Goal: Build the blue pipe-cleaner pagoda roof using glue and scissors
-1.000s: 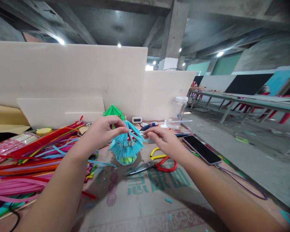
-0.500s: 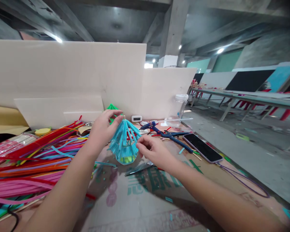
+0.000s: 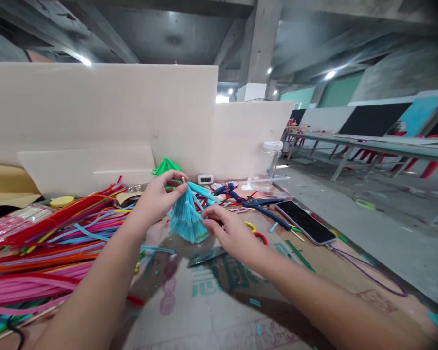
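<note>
A blue tiered cone (image 3: 188, 218) made of pipe cleaners, shaped like a small parasol, is held above the cardboard-covered table. At its top, a thin stick pokes out between the thumb and fingers of my left hand (image 3: 160, 197), which pinches it there. My right hand (image 3: 231, 231) is at the cone's right side, thumb and forefinger closed on the end of a blue pipe cleaner strand. Scissors (image 3: 206, 256) lie beneath, partly hidden by my right hand. Behind my left hand stands a similar green cone (image 3: 167, 166), partly covered.
Many coloured pipe cleaners (image 3: 58, 257) are piled on the left. A blue glue gun (image 3: 229, 192), pliers (image 3: 270, 214) and a phone (image 3: 306, 222) lie to the right. A small digital clock (image 3: 205, 179) and a clear jar (image 3: 271, 158) stand by the white board (image 3: 131, 107).
The blue cone has turned and tilted, so its strands sit differently and the yellow-green inside is mostly hidden. My right hand has shifted slightly left, and more of the scissors' handles shows.
</note>
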Available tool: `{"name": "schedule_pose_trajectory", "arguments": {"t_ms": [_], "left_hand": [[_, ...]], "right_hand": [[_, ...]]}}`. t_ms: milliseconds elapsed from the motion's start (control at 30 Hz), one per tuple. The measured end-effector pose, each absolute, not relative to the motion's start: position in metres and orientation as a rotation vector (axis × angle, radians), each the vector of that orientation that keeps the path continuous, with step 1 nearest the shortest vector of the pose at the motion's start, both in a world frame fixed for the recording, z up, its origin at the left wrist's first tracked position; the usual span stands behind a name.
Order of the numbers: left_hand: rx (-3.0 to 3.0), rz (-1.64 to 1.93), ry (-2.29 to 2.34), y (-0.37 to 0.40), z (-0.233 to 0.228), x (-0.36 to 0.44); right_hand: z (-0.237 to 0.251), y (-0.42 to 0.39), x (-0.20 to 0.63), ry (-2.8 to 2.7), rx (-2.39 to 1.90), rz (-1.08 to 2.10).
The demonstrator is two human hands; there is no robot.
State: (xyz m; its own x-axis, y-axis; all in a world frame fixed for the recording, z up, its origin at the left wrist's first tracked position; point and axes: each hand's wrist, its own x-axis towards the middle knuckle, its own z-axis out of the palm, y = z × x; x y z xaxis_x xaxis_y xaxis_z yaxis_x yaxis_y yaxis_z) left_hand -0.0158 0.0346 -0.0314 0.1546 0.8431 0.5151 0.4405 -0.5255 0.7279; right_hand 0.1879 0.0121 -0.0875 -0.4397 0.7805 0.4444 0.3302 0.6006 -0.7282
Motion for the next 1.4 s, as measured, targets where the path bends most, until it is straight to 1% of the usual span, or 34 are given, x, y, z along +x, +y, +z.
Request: {"name": "schedule_pose_trajectory", "arguments": {"t_ms": [133,233,400,600,933,1233,1400], "left_hand": [[2.017,1.367,1.208,0.034,-0.031,-0.012],[1.991,1.403,1.178,0.034,-0.031,-0.01],[1.968,1.356,1.176,0.032,-0.031,-0.008],[1.988,1.284,1.18,0.028,-0.029,-0.006],[2.031,1.254,1.211,0.028,-0.028,-0.008],[2.011,1.287,1.212,0.03,-0.028,-0.009],[2.01,1.286,1.217,0.031,-0.029,-0.01]], "right_hand": [[-0.084,0.013,0.189,-1.93,-0.868,0.86],[-0.078,0.012,0.193,-1.827,-0.888,0.885],[-0.074,0.01,0.196,-1.945,-0.919,0.574],[-0.078,0.006,0.194,-2.114,-0.928,0.386],[-0.072,-0.001,0.196,-2.267,-1.029,0.265],[-0.08,-0.005,0.195,-2.255,-0.983,-0.002],[-0.082,-0.003,0.194,-2.265,-0.993,0.022]]}}
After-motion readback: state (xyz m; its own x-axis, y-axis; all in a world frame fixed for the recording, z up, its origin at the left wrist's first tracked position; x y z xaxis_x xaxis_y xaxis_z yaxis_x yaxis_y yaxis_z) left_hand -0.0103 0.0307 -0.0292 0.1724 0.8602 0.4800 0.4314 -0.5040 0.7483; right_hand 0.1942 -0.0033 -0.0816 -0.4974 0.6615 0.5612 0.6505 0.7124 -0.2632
